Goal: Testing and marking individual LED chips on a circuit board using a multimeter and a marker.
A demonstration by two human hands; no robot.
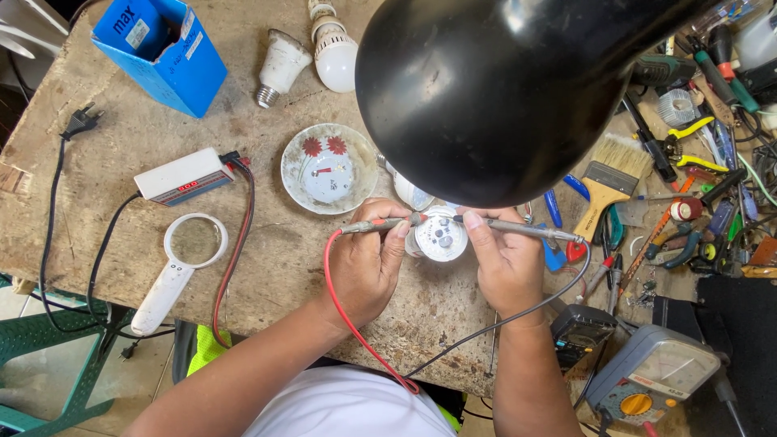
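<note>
My left hand (366, 263) grips a test probe with a red lead (338, 299), its tip on a round white LED bulb board (439, 237). My right hand (506, 263) grips a second probe with a black lead (518, 314), its tip on the same board from the right. The board lies between both hands on the worn wooden bench (267, 267). Both leads run down toward a grey analog multimeter (651, 374) at the lower right.
A black lamp shade (494, 89) hangs over the bench, hiding part of it. Around lie a flowered saucer (329, 167), two white bulbs (279, 66), a blue box (162, 50), a white power unit (183, 176), a magnifier (174, 271), a brush (611, 180) and several tools (696, 218).
</note>
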